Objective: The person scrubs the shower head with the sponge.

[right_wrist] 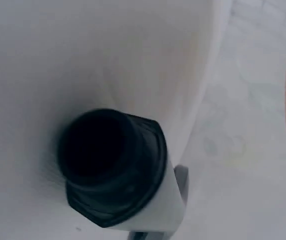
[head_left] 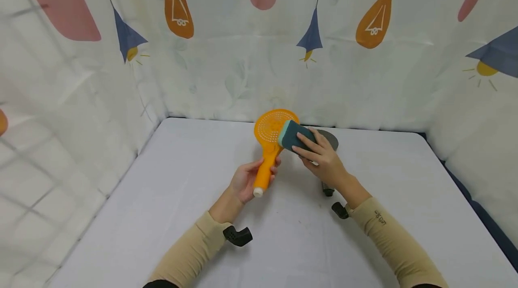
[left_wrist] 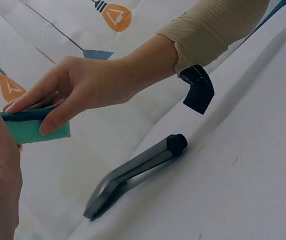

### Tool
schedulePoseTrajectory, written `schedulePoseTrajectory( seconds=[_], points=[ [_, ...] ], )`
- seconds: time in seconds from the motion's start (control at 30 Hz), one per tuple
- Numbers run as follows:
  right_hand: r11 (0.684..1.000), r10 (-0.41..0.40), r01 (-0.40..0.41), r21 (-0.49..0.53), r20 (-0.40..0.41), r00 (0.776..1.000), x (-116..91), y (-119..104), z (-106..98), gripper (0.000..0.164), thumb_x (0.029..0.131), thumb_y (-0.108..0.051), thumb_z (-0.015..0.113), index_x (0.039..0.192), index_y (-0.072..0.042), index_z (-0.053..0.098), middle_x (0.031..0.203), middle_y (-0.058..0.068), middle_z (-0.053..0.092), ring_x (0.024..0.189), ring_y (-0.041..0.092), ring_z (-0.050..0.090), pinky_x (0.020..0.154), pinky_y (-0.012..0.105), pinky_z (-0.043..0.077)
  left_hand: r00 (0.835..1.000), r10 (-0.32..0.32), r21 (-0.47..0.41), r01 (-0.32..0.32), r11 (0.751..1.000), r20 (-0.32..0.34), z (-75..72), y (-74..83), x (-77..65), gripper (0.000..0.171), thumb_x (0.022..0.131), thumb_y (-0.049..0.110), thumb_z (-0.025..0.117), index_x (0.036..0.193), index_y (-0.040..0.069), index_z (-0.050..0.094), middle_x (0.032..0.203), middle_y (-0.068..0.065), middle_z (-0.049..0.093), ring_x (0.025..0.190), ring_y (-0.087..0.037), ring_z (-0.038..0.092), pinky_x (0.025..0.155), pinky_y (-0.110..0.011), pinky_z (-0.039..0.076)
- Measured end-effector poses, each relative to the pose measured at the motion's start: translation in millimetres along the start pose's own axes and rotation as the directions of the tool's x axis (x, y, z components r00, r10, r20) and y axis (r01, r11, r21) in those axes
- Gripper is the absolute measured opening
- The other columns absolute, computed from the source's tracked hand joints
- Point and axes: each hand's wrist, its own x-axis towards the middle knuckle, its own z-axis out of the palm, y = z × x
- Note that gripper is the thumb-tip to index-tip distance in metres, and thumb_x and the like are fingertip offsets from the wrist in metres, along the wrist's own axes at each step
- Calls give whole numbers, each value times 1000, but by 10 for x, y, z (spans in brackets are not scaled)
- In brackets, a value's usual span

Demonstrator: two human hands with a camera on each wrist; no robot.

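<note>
My left hand (head_left: 243,181) grips the orange handle of a shower head (head_left: 265,166) with a round, hole-dotted face and a white end, tilted up above the table. In my right hand (head_left: 325,162) is a two-tone sponge (head_left: 298,137), dark teal and light green, pinched between thumb and fingers. The sponge's light side overlaps the right rim of the orange head in the head view. A grey shower head (left_wrist: 138,167) lies on the table beneath my right hand, partly hidden by it. Its black threaded end (right_wrist: 100,150) fills much of the right wrist view.
The white table (head_left: 170,180) has its back edge just beyond the shower heads. Behind it hangs a pale curtain (head_left: 243,77) printed with lamps and bulbs, and another stretch (head_left: 60,144) closes the left side. Black wrist mounts (head_left: 238,236) stick out from both sleeves.
</note>
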Motion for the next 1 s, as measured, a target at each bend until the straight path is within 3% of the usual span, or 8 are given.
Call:
schedulePoseTrajectory(
  seconds=[0.17,0.23,0.33,0.47,0.6,0.77,0.9,1.0],
  points=[
    [969,236,-225,102,-114,965,-12,72,-42,56,73,20,80,125,1,71,142,26,55,136,55,42,101,69,40,1000,-3,-26,3,1000,11,-5,-21,1,40,112,16,25,151,9,19,124,-16,53,93,-21,64,82,-31,59],
    [963,256,-240,120,-137,957,-15,48,-31,49,79,16,79,125,2,71,143,26,54,137,54,41,102,68,40,1000,-9,-34,9,999,23,2,-30,2,41,112,16,28,151,10,17,124,-15,53,94,-21,64,82,-31,59],
    [987,137,-124,98,-144,980,-11,-30,11,28,94,-4,74,122,1,73,142,24,56,132,57,45,102,67,41,999,-8,-46,9,999,31,15,-37,6,44,112,16,33,153,10,17,124,-15,53,93,-20,64,81,-30,59],
    [994,-85,92,67,-106,991,23,-109,60,25,104,-21,64,120,-6,76,139,19,60,125,57,51,102,64,44,1000,10,-43,-8,999,28,41,-32,13,43,112,17,34,152,11,17,125,-16,52,93,-20,64,81,-31,60],
    [991,-116,122,51,-98,988,46,-65,41,23,104,-21,63,118,-8,77,138,17,62,125,55,52,98,66,46,999,3,-58,-1,998,46,48,-32,22,43,113,17,33,152,12,17,126,-16,51,95,-21,64,83,-32,59],
    [980,164,-140,141,-179,970,54,80,-58,27,92,1,75,120,0,74,139,25,58,135,53,45,107,61,41,994,-51,-101,60,993,93,22,-41,19,42,112,14,36,151,11,21,126,-16,52,96,-22,64,86,-34,58],
    [900,395,-332,283,-210,894,65,191,-158,47,78,25,74,123,12,67,141,31,53,138,50,42,114,42,37,985,-126,-32,130,991,115,0,-47,11,36,111,13,34,146,8,25,124,-14,53,94,-22,63,87,-34,58],
    [827,499,-409,386,-170,850,76,231,-235,49,81,28,67,128,17,60,144,32,50,140,39,45,112,30,39,983,-147,110,135,985,109,-8,-47,8,34,111,10,30,144,5,28,122,-13,55,93,-21,63,85,-32,58]
  ],
)
